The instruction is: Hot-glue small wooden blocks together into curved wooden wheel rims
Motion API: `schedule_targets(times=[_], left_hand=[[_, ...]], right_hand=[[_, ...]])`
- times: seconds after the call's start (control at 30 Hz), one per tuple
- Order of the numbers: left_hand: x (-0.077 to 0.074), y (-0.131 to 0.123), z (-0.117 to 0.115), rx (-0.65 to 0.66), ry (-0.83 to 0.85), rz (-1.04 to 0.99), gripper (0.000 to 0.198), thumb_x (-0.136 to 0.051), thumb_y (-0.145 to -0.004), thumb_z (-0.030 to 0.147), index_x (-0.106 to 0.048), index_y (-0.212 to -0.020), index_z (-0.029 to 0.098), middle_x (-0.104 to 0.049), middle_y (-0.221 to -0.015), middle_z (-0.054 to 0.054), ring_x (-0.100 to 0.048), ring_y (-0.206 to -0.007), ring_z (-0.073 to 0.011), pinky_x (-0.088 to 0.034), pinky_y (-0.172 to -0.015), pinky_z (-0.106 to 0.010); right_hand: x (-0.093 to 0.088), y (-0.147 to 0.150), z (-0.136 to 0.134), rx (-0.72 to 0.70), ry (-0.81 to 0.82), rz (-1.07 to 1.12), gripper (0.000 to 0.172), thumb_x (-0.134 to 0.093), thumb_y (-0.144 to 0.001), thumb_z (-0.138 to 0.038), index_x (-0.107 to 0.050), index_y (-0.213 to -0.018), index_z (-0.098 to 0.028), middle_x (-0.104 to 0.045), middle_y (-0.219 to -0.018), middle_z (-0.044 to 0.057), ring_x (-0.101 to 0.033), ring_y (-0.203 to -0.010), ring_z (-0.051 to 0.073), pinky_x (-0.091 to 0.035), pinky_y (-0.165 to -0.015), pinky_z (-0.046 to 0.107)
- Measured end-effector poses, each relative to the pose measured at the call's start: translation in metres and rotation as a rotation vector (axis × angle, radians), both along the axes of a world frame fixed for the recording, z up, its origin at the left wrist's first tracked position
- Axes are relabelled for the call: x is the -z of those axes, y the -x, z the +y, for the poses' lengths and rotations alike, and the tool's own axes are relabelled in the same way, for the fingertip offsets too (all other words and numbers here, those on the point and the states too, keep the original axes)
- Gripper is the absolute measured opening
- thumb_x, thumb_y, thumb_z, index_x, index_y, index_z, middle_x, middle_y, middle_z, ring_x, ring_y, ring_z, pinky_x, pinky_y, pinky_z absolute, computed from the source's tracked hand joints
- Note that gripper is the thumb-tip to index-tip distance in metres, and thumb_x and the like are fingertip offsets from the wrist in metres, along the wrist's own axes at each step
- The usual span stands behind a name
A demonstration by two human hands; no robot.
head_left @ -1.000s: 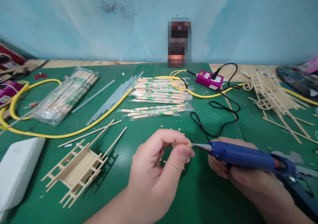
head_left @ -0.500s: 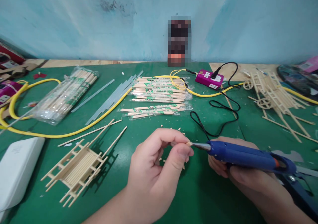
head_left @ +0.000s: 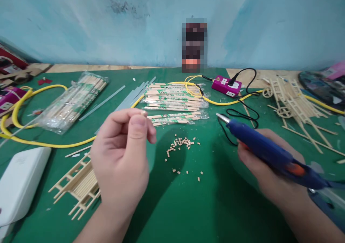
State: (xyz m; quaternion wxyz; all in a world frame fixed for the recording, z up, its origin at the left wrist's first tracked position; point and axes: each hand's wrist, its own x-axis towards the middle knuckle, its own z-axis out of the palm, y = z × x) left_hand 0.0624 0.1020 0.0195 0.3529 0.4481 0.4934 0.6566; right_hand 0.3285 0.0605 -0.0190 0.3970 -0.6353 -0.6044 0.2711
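Over the green mat [head_left: 185, 207]: left hand [head_left: 121, 153] and right hand [head_left: 269, 167] well apart
Left hand: pinched shut, any held piece hidden
Right hand: clamped on blue glue gun [head_left: 258, 142]
Between them: small wood bits [head_left: 179, 144] on the mat

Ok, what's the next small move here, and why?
I'd probably lower the left hand to pinch one piece from the cluster of small wooden pieces, since its fingers seem to hold nothing and the right hand has the blue glue gun ready.
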Motion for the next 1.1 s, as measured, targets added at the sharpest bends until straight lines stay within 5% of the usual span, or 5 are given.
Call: schedule_targets(times=[0.13, 0.53, 0.67, 0.87, 1.1], left_hand=[[0.003, 0.002, 0.006, 0.081, 0.0, -0.008, 0.011, -0.073, -0.111, 0.033, -0.076, -0.103, 0.027, -0.068, -0.084, 0.001, -0.063, -0.075, -0.0154, -0.055, -0.068, -0.031], [0.009, -0.001, 0.006, 0.256, 0.018, -0.032, 0.013, -0.07, -0.112, 0.029, -0.07, -0.102, 0.021, -0.071, -0.084, -0.001, -0.065, -0.07, -0.0129, -0.056, -0.064, -0.025], [0.009, 0.0, 0.006, 0.255, 0.012, -0.05, 0.013, -0.07, -0.112, 0.03, -0.069, -0.102, 0.021, -0.07, -0.084, 0.0, -0.064, -0.07, -0.0129, -0.054, -0.064, -0.025], [0.011, 0.0, 0.008, 0.246, 0.002, -0.064, 0.016, -0.072, -0.111, 0.034, -0.068, -0.1, 0.022, -0.068, -0.084, 0.0, -0.062, -0.07, -0.0129, -0.055, -0.066, -0.026], [0.009, -0.001, 0.006, 0.252, 0.019, -0.07, 0.016, -0.07, -0.111, 0.032, -0.068, -0.1, 0.022, -0.067, -0.082, 0.001, -0.061, -0.067, -0.0127, -0.054, -0.062, -0.026]], right_hand=[[0.008, -0.021, 0.019, -0.077, -0.082, -0.555, 0.041, -0.068, -0.091, -0.026, -0.069, -0.131, -0.021, -0.079, -0.104, 0.01, -0.075, -0.081, 0.028, -0.061, -0.07, 0.039], [0.013, -0.044, -0.022, -0.147, -0.1, -0.877, 0.051, -0.049, -0.102, -0.015, -0.068, -0.149, -0.008, -0.071, -0.147, 0.026, -0.071, -0.135, 0.043, -0.061, -0.113, 0.061], [-0.011, 0.004, -0.025, -0.112, -0.288, -0.798, 0.023, -0.062, -0.108, -0.023, -0.078, -0.122, -0.016, -0.082, -0.117, 0.019, -0.078, -0.108, 0.037, -0.066, -0.099, 0.055], [-0.014, 0.094, -0.018, -0.606, -0.238, -0.715, 0.018, -0.066, -0.106, -0.01, -0.08, -0.098, -0.019, -0.079, -0.097, 0.009, -0.072, -0.085, 0.026, -0.063, -0.078, 0.041], [0.005, 0.105, -0.007, -0.671, -0.223, -0.782, 0.021, -0.067, -0.102, -0.003, -0.082, -0.093, -0.015, -0.078, -0.094, 0.011, -0.069, -0.082, 0.027, -0.06, -0.075, 0.042]])
